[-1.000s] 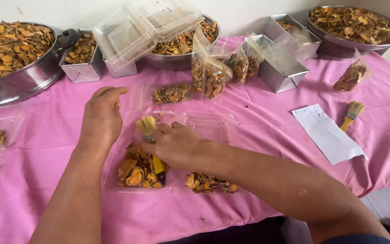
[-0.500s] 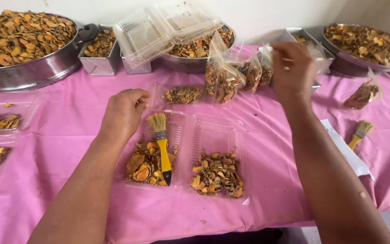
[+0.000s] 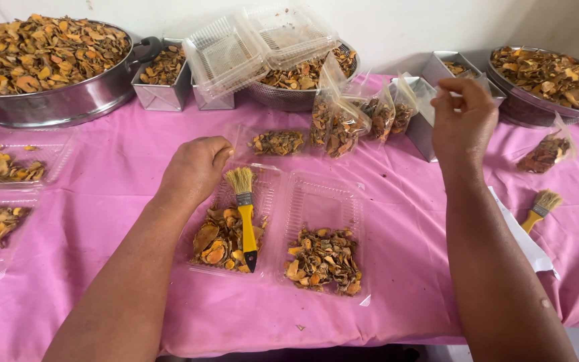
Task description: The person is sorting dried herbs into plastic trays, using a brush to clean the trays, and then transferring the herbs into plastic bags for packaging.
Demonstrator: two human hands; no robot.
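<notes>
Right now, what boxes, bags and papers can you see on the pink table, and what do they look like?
Clear plastic trays: front middle, hinged, holding orange-brown dried slices; a yellow-handled brush lies across one.
Clear plastic bags: middle back, upright, filled with dried slices.
Stack of empty clear trays: back, atop a metal bowl.
White paper: right side, flat, beside the right arm.

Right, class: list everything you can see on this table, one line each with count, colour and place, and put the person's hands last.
Pink cloth-covered table: one, fills the view.
Clear plastic clamshell tray: one, open at centre, dried orange-brown slices in both halves.
Yellow-handled brush: one, lying on the tray's left half.
Second yellow-handled brush: one, right side.
Large steel pan: one, back left, full of slices.
Clear plastic bags of slices: several, back centre.
Stack of empty clear trays: back centre.
Left hand: fist on the tray's edge.
Right hand: raised near the bags.
</notes>
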